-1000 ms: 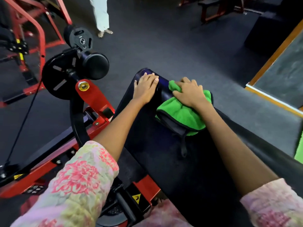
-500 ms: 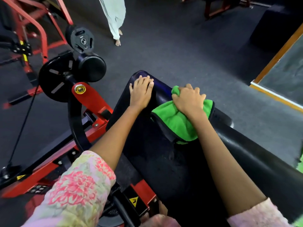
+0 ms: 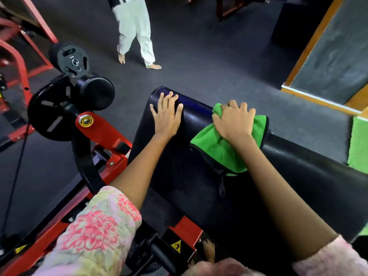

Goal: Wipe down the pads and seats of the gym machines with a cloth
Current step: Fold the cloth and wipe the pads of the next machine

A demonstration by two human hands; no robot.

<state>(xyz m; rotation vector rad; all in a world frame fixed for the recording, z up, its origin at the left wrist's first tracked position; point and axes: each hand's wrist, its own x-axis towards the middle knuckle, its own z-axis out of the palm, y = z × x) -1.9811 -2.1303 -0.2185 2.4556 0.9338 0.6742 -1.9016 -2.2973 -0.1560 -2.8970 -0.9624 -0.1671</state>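
A long black padded gym pad (image 3: 298,176) slopes across the middle and right of the view. My left hand (image 3: 167,114) lies flat with straight fingers on the pad's rounded upper left end. To its right, my right hand (image 3: 233,120) grips a bunched green cloth (image 3: 217,150) with black edging and presses it onto the pad's top ridge. A black loop of the cloth hangs down over the pad's near face.
The machine's red frame (image 3: 103,134) with black weight plates (image 3: 49,114) and a round black roller (image 3: 97,90) stands at left. A barefoot person in white trousers (image 3: 135,32) stands on the dark floor ahead. A wood-framed panel (image 3: 328,56) is at right, green matting (image 3: 358,144) below it.
My right hand has slid the green cloth a little to the right along the pad's ridge. The person in white has come closer. My left hand stays on the pad's end.
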